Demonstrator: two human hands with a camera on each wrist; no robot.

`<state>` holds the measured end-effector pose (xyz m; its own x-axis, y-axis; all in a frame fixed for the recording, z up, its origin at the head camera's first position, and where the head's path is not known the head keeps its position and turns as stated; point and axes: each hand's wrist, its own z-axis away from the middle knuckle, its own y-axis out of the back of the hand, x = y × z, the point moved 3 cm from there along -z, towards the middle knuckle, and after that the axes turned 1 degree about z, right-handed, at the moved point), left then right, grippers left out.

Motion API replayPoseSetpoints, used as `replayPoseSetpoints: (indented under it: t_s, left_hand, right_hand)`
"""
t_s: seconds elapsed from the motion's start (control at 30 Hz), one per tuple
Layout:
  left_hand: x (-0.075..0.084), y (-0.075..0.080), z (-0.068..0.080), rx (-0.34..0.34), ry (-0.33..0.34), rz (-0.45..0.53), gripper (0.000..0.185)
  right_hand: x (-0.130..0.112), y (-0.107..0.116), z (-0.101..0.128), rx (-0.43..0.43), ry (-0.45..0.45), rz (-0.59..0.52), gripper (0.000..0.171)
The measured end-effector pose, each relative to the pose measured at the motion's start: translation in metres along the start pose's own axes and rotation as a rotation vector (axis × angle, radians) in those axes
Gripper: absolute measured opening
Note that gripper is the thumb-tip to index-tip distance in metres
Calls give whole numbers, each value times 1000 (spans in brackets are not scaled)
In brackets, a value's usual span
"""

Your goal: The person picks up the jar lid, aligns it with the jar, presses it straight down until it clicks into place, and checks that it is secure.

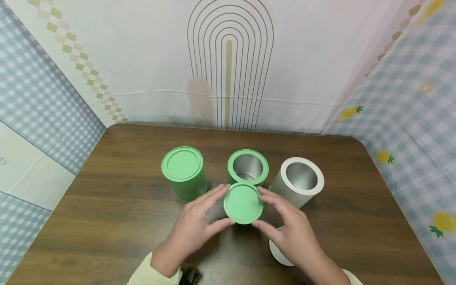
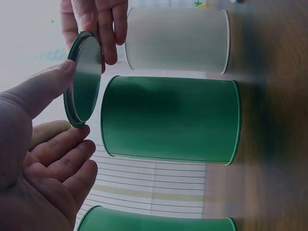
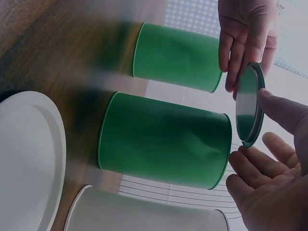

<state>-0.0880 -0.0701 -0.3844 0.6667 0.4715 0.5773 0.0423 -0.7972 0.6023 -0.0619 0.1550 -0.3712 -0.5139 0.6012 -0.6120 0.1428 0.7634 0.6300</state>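
Both grips grasp the green lid [image 1: 243, 203] at once: the left hand [image 1: 194, 225] pinches its left edge between thumb and fingers, and the right hand [image 1: 290, 227] pinches its right edge the same way. That lid is held just in front of the open green tin [image 1: 248, 166], level with its rim and off the counter [image 1: 107, 221]. Left of the open green tin stands a closed green tin [image 1: 184, 173]; right of it stands an open white tin [image 1: 298, 183]. A white lid [image 3: 26, 159] lies flat on the counter near the right wrist, in front of the white tin.
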Motion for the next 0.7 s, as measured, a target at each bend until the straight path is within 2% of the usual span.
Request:
replayPoseSetpoints:
  t_s: [0.27,0.7]
  left_hand:
    - [0,2,-5,1,-13,5,76]
    - [-3,1,-10,-25,22,-4,76]
  right_hand:
    - [-1,2,-3,14,3,7,59]
    - [2,3,-7,18,-16,-24,58]
